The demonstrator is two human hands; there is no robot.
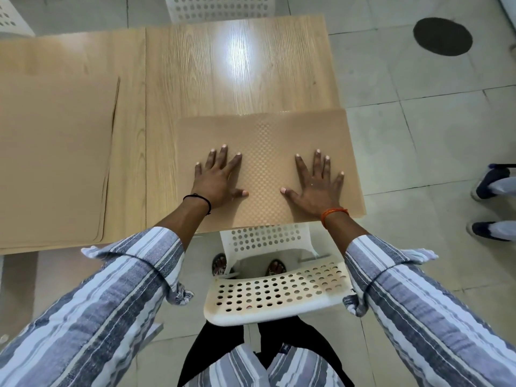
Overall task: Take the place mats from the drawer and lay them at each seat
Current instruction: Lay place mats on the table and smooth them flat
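Note:
A tan place mat [265,141] with a fine checker texture lies on the near right part of the wooden table [223,74], and its right edge hangs past the table's side. My left hand [219,177] presses flat on the mat's left half, fingers spread. My right hand [317,182] presses flat on its right half, fingers spread too. A stack of several more tan place mats [55,157] lies on the table to the left, apart from both hands. No drawer is in view.
A white perforated chair [279,294] stands between me and the table's near edge. Another white perforated chair [220,7] is at the far side, and one more [11,15] at the top left. A person's feet [491,202] stand on the tiled floor at the right.

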